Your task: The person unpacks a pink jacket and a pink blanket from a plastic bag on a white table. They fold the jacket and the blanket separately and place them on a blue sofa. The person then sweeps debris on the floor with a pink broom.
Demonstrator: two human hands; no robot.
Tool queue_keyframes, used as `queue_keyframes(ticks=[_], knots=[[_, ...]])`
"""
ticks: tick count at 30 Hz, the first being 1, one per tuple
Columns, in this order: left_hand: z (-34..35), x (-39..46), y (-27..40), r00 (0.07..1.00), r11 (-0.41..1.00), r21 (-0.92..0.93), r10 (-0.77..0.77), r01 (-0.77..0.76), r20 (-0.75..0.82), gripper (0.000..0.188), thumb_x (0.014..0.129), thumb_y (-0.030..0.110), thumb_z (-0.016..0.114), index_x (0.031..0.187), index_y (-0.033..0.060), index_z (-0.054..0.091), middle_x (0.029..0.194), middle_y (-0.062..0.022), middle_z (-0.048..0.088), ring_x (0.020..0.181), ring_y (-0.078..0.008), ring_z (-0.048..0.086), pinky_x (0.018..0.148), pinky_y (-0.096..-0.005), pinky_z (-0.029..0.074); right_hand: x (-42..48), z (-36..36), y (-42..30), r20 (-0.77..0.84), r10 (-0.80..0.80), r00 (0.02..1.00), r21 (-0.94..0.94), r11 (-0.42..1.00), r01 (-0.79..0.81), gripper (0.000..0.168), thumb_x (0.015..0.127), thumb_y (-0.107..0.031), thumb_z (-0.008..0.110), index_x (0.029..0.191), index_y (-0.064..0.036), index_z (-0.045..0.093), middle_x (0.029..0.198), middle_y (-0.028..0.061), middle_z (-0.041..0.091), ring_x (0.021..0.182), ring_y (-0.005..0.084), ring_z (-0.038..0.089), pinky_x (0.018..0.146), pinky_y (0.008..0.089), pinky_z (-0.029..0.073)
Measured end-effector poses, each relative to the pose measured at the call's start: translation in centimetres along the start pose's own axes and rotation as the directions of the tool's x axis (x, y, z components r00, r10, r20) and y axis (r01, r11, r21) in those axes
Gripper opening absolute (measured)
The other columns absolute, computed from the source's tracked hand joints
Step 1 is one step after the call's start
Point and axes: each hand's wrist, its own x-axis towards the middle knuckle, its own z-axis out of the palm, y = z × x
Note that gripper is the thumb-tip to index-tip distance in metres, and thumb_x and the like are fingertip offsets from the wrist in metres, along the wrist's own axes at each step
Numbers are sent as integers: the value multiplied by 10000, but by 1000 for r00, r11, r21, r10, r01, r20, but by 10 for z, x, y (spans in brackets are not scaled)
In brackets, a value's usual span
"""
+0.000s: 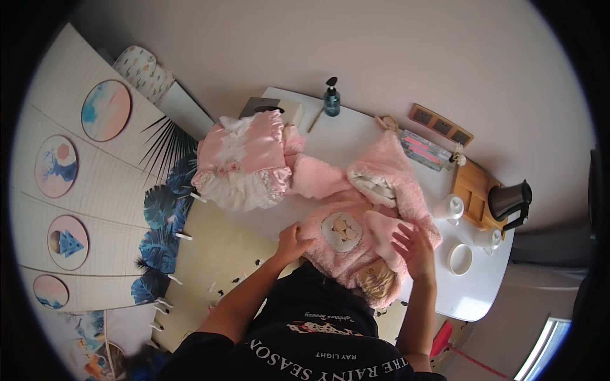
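A pink fleece hooded garment [329,259] lies spread across the white table [329,135] against my body. It bears a round white paw patch [341,231] and, lower down, a gold patch [376,281] with writing. Its hood [387,157] points toward the wall and shows a white lining. My left hand [293,244] is at the garment's left edge beside the paw patch; whether the fingers grip the cloth is hard to see. Over the sleeve on the right, my right hand [415,250] has its fingers spread.
A pink satin and lace item [243,152] lies at the left, near a tissue box [290,109]. Behind stands a dark pump bottle [332,100]. At the right are a wooden tray [469,190], a dark kettle [509,200], two white lidded cups [449,207] and a white bowl [460,259].
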Motion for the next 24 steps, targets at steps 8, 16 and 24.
queue_keyframes(ticks=[8, 16, 24], knots=[[20, 26, 29, 937, 958, -121, -219, 259, 271, 698, 800, 325, 718, 1306, -60, 431, 1231, -229, 560, 1173, -306, 536, 983, -377, 414, 15, 21, 130, -99, -93, 991, -994, -35, -102, 721, 871, -620, 462, 1475, -267, 289, 1576, 108, 86, 1444, 369, -22, 1098, 618, -35], [33, 8, -11, 812, 863, -415, 10, 288, 584, 730, 767, 289, 758, 1323, -46, 424, 1192, -154, 585, 1077, -245, 565, 955, -347, 435, 40, 3, 126, 149, -243, 958, -969, -231, 92, 760, 831, -600, 538, 1475, -278, 296, 1576, 54, 128, 1453, 322, 22, 1129, 572, -19], [4, 61, 27, 874, 294, -875, -420, 386, 245, 658, 736, 273, 793, 1278, 98, 463, 1132, -39, 580, 948, -171, 572, 801, -341, 461, 7, -34, 140, 99, -219, 971, -968, -247, 43, 950, 758, -591, 637, 1510, -227, 185, 1587, 83, 23, 1448, 351, -40, 1115, 582, -43]])
